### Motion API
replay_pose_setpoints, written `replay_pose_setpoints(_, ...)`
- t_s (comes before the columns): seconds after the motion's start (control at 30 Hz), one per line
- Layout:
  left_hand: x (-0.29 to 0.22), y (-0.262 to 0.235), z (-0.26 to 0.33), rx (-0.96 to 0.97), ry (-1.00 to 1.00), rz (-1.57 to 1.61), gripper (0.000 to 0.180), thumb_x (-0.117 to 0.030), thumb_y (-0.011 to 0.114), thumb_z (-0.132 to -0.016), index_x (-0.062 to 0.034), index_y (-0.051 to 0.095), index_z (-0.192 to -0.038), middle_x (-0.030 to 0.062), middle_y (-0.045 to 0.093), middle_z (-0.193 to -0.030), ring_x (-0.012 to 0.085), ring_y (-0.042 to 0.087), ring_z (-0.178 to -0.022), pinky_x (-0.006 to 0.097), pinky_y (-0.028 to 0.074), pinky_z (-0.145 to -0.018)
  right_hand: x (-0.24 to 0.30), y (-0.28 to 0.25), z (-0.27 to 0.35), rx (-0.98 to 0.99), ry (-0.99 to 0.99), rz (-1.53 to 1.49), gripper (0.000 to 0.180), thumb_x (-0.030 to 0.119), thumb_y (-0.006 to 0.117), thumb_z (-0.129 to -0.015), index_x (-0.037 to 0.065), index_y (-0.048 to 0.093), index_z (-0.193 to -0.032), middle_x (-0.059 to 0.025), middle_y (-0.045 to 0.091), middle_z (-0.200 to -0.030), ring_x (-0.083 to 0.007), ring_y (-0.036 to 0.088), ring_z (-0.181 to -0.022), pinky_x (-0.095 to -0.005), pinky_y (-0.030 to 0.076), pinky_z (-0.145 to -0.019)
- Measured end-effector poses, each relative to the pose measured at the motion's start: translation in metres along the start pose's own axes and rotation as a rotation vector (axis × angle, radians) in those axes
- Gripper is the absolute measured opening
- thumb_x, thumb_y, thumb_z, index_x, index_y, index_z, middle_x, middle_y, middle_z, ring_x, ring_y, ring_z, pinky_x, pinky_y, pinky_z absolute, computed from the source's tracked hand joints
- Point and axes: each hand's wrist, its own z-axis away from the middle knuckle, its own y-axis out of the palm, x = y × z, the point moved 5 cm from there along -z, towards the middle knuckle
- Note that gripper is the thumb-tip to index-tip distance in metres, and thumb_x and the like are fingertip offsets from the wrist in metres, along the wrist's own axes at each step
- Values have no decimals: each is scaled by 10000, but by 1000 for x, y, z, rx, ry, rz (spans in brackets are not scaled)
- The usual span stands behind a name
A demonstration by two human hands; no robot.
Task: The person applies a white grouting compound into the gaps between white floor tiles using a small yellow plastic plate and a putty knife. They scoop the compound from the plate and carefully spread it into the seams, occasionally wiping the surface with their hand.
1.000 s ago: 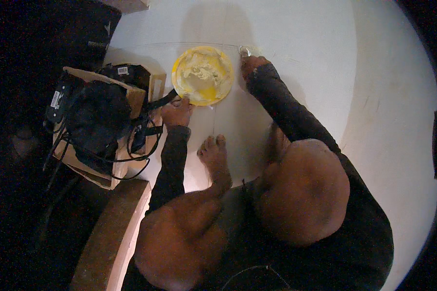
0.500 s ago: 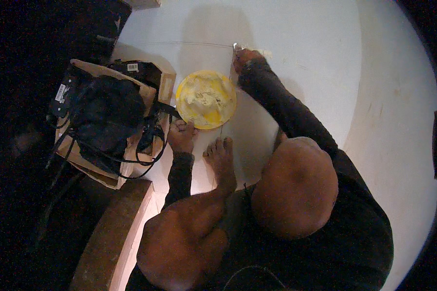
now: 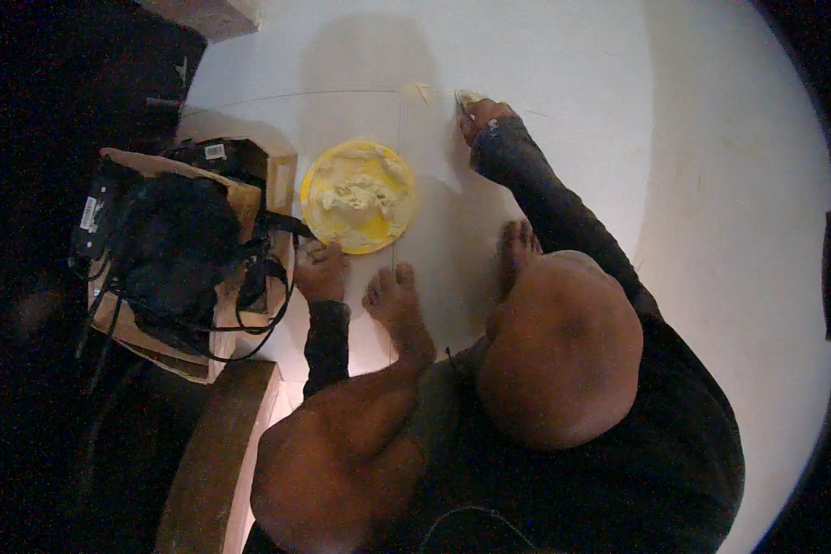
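A round yellow plate lies on the pale floor, spread with cream-coloured paste. My left hand is at its near-left rim, fingers curled against the edge. Farther off and to the right, my right hand is closed round a small scraper, whose handle is hidden in the fingers. Cream paste shows at the blade, low over the floor. A small smear of paste marks the floor left of the scraper.
At the left stands an open wooden box holding black gear and looping cables. My bare feet rest near the plate. A brown wooden piece lies lower left; a block edge juts in at the top.
My right hand has moved right, away from the plate, bringing the scraper to the paste patch there. The small smear on its left now shows. The left hand stays at the plate's rim; the view has shifted.
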Motion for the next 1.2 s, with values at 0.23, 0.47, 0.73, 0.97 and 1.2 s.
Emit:
replay_pose_setpoints(0.23, -1, 12, -11, -41, -8, 54, 263, -163, 775, -823, -8, 582, -912, 93, 670, -745, 168, 622, -567, 307, 513, -487, -44, -12, 8, 44, 64, -79, 377, 115, 572, -834, -28, 532, -1180, -227, 643, -918, -409, 639, -843, -495, 525, -721)
replay_pose_setpoints(0.47, 15, 21, -20, -28, -44, 269, 311, -203, 766, -833, 9, 578, -960, 93, 668, -747, 134, 632, -610, 294, 524, -522, -112, 15, 14, -34, 152, -86, 322, 280, 539, -954, 66, 616, -1181, -231, 670, -972, -438, 652, -859, -512, 532, -804)
replay_pose_setpoints(0.73, 17, 8, -4, -110, -62, 68, 225, -125, 744, -847, -2, 572, -923, 69, 637, -739, 144, 601, -574, 297, 497, -482, -110, -14, 76, -127, 96, -57, 247, 112, 547, -878, -20, 592, -1081, -217, 630, -900, -399, 606, -821, -474, 496, -686)
replay_pose_setpoints(0.97, 14, 9, -3, -48, -59, 207, 251, -114, 752, -836, -1, 552, -935, 98, 635, -731, 151, 571, -516, 298, 466, -438, -140, -3, 96, -90, 169, -72, 309, 99, 574, -836, -2, 591, -1127, -183, 632, -911, -390, 606, -841, -477, 484, -742)
replay_pose_setpoints(1.2, 26, 6, -3, -53, -110, 357, 249, -124, 738, -846, 4, 557, -958, 98, 638, -772, 159, 605, -576, 293, 501, -490, -99, -44, 92, 22, -288, 81, 469, 96, 618, -751, -9, 558, -1205, -209, 621, -946, -398, 607, -858, -475, 500, -771)
